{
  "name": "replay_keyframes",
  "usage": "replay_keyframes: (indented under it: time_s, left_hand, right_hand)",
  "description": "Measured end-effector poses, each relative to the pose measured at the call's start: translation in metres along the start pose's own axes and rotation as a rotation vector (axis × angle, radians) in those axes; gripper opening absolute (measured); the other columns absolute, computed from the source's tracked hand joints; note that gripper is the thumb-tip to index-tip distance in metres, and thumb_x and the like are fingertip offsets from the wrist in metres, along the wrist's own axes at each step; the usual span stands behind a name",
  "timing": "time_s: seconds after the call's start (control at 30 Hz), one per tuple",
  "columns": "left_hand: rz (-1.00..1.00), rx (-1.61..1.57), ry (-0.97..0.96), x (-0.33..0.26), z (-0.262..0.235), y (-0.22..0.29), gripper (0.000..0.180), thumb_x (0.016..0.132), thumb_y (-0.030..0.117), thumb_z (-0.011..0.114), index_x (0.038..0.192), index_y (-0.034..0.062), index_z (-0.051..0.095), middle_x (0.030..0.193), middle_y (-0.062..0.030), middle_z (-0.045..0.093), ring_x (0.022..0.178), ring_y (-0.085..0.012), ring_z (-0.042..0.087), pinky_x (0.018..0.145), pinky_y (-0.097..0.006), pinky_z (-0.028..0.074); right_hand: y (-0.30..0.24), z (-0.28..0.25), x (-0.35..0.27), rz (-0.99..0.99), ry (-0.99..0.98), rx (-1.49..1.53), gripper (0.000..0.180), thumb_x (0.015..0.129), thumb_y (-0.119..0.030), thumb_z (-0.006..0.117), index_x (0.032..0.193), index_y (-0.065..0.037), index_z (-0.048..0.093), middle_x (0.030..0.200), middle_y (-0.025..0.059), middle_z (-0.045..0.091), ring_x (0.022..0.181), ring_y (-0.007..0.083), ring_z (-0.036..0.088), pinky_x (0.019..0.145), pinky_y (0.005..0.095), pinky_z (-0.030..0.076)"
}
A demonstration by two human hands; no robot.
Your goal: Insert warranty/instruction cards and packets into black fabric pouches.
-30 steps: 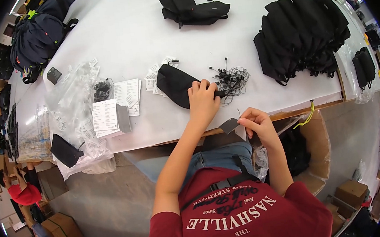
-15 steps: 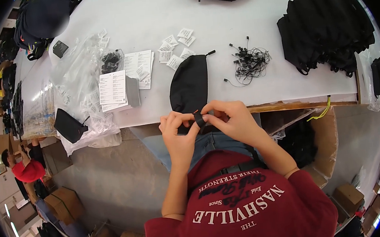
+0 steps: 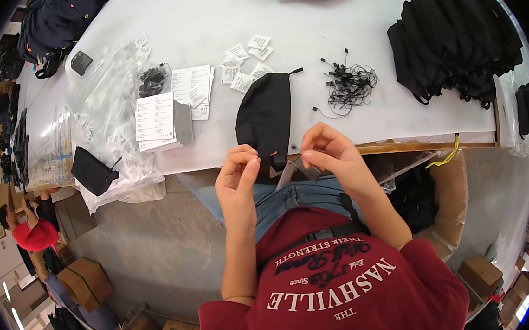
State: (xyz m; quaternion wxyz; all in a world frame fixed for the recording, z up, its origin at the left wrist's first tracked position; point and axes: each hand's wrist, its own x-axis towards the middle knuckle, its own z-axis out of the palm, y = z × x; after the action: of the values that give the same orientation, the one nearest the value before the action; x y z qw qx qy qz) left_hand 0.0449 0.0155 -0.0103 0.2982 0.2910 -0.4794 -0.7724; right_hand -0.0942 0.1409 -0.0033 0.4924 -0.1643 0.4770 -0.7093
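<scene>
A black zip pouch (image 3: 264, 114) lies at the table's front edge, its cord zip pull pointing away to the right. A small black loop with an orange mark (image 3: 275, 159) shows at its near end. My left hand (image 3: 238, 179) is beside that end on the left, thumb and forefinger pinched; whatever is between them is too small to name. To the right, my right hand (image 3: 335, 157) pinches something thin and dark by the table edge. Below its fingertips hangs a greyish flat piece that I cannot make out.
Black string fasteners (image 3: 351, 86) lie tangled right of the pouch. White labels (image 3: 241, 72) and a stack of printed cards (image 3: 156, 121) are to its left, near clear plastic (image 3: 103, 110) and a smaller black pouch (image 3: 93, 172). Black pouches (image 3: 450, 45) are piled at right.
My hands have moved apart from where they met at the pouch's near end. The left went left, the right went right and slightly up. The loop now shows uncovered.
</scene>
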Motion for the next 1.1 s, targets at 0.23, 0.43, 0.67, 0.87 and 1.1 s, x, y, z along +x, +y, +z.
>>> replay_keyframes:
  time_s: [0.23,0.43,0.67,0.87,1.1]
  left_hand:
    - [-0.149,-0.043,-0.151,-0.007,0.004,0.014,0.005,0.090,0.006,0.060,0.092,0.0014,0.059,0.076,0.0009,0.058,0.065,-0.0033,0.047,0.059,-0.017,0.035]
    - [-0.072,0.171,-0.130,-0.011,0.018,0.014,0.008,0.086,0.002,0.065,0.093,-0.0004,0.063,0.078,0.0020,0.060,0.067,-0.0022,0.046,0.060,-0.016,0.036]
    - [0.063,0.398,-0.134,-0.011,0.024,0.008,0.008,0.081,0.003,0.069,0.088,-0.0011,0.067,0.077,-0.0015,0.062,0.067,-0.0068,0.051,0.063,-0.021,0.041]
    - [0.077,0.456,-0.110,-0.011,0.023,0.009,0.008,0.080,0.002,0.069,0.087,-0.0006,0.068,0.075,-0.0026,0.062,0.065,-0.0076,0.052,0.062,-0.021,0.041]
    - [0.220,0.682,-0.217,-0.008,0.019,0.012,0.012,0.078,0.002,0.072,0.087,-0.0004,0.064,0.074,-0.0022,0.062,0.066,-0.0077,0.054,0.061,-0.022,0.042]
  right_hand:
    - [-0.007,0.001,-0.003,0.016,0.040,0.014,0.011,0.087,-0.006,0.062,0.094,-0.005,0.053,0.087,0.0084,0.068,0.075,0.0090,0.058,0.065,0.0191,0.042]
    - [0.002,0.001,-0.005,0.018,0.082,-0.072,0.010,0.088,-0.011,0.065,0.087,-0.005,0.057,0.083,0.0071,0.069,0.066,0.0053,0.055,0.057,0.0176,0.040]
    - [0.005,0.009,-0.006,-0.015,0.129,-0.058,0.013,0.086,-0.014,0.069,0.082,-0.003,0.062,0.078,0.0023,0.066,0.067,0.0052,0.056,0.061,0.0196,0.045]
    - [0.009,0.009,-0.004,-0.020,0.164,-0.088,0.013,0.085,-0.015,0.070,0.084,-0.003,0.066,0.077,0.0003,0.065,0.068,0.0046,0.055,0.062,0.0194,0.045]
    - [0.003,0.002,-0.006,-0.253,0.129,-0.564,0.011,0.083,-0.012,0.071,0.079,-0.002,0.066,0.073,-0.0015,0.063,0.066,0.0032,0.054,0.057,0.0197,0.041]
